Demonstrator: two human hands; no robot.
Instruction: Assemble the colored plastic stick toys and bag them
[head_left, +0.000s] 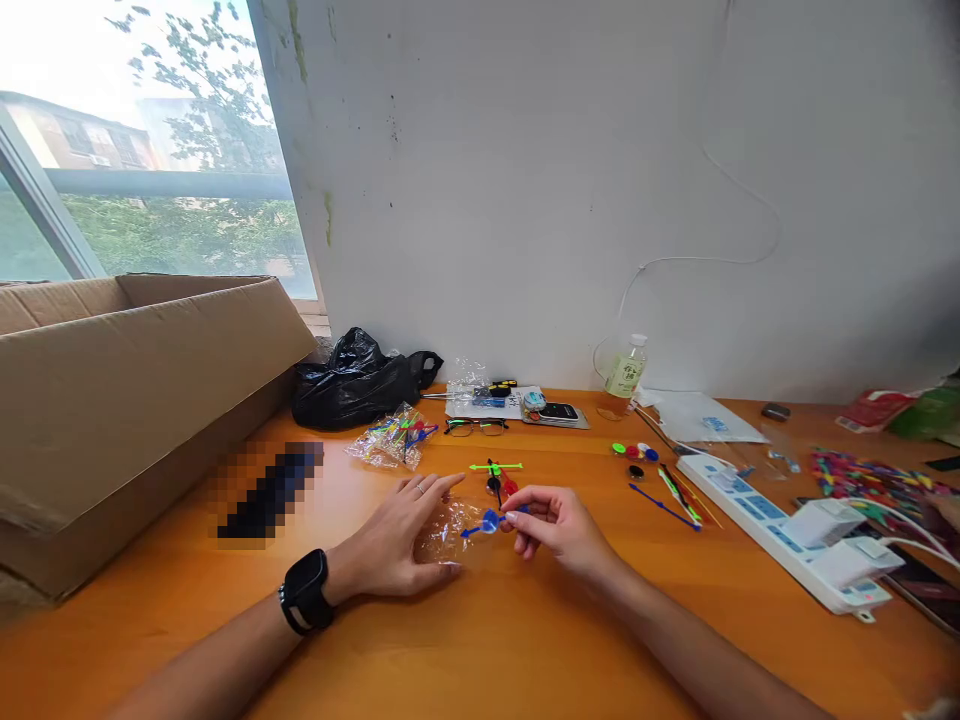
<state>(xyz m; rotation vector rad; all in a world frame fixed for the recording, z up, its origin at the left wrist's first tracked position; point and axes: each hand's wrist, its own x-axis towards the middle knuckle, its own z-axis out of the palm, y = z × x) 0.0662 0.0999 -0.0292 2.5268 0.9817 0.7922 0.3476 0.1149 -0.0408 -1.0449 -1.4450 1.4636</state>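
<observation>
My left hand (397, 540), with a black watch on the wrist and a ring on one finger, rests on the orange table and holds a small clear plastic bag (448, 530) between thumb and fingers. My right hand (555, 525) pinches a blue plastic stick piece (487, 522) whose other end lies at the bag's mouth. Just beyond the hands lie a green stick (495, 466) and red and black small pieces (501, 487). Another clear bag of coloured sticks (394, 438) lies further left.
A large open cardboard box (127, 400) fills the left side. At the back are a black plastic bag (352, 385), glasses (475, 427), a small bottle (626, 372). To the right lie coloured discs (634, 451), loose sticks (675, 495), a white power strip (787, 530) and a heap of coloured pieces (870, 480).
</observation>
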